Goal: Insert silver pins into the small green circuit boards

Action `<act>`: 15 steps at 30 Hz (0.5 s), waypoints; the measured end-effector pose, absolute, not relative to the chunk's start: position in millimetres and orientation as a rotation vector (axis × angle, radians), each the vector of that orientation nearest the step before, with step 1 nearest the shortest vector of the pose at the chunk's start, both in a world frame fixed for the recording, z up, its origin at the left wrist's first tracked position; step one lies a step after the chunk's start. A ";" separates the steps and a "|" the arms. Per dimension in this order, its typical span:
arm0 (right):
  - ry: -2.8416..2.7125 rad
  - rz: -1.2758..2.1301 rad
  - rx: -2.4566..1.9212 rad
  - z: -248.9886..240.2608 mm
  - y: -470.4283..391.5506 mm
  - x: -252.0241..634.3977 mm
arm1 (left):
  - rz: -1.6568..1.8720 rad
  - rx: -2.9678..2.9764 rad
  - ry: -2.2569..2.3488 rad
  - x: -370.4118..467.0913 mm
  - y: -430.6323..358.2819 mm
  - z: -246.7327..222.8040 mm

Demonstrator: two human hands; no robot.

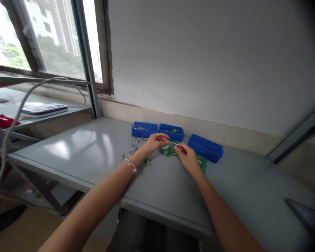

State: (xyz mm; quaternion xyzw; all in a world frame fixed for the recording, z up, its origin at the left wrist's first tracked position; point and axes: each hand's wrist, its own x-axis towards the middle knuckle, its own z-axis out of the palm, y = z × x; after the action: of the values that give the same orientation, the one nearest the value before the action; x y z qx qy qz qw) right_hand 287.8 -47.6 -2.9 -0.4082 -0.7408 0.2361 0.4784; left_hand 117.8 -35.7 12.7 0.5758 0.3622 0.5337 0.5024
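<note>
Rod (173,143), thin, straight and silvery, metal by its shine: there it was, stretched between two bare hands above the smooth grey surface (157,185)! The left hand (159,141) pinched one end with thumb and fingertips; the right hand (187,154) gripped the other, fingers curled in. Light, I judged, and stiff, hardly a thing to break, though its polish seemed likely to slip or roll; a fingertip pinch at the ends looked the sensible hold. Right below, a crinkled, film-like green sheet (168,150) carried pale pieces, too small to make out. Over to the left, slender silvery metal pins (132,145) lay scattered loose. Behind them sat a rectangular blue plastic bin (144,133) with more slim metal bits; just beside it, a second blue plastic bin (182,134) with greenish contents; farther right, a third blue plastic bin (205,149), set askew. And at the left wrist, a beaded bracelet (131,165) gleamed.
</note>
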 end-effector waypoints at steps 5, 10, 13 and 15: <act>-1.830 0.513 -0.987 -3.0 -48.7 287.8 | 1.220 1.511 0.881 121.6 -37.9 13.0; -1.886 0.380 -1.020 -1.2 -51.1 289.9 | 1.081 1.937 1.011 123.8 -39.4 11.7; -1.937 0.290 -1.055 -0.1 -52.3 290.3 | 1.036 2.271 1.152 125.4 -42.7 11.4; -1.970 0.234 -1.070 0.7 -53.2 290.0 | 1.012 2.386 1.195 126.3 -45.1 11.8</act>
State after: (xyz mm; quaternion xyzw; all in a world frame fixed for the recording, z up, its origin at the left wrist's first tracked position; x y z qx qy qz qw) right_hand 290.0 -53.2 0.7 -0.4287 -0.7892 0.0937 0.4296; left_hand 126.3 -45.1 11.8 0.8273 0.4145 0.3509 0.1433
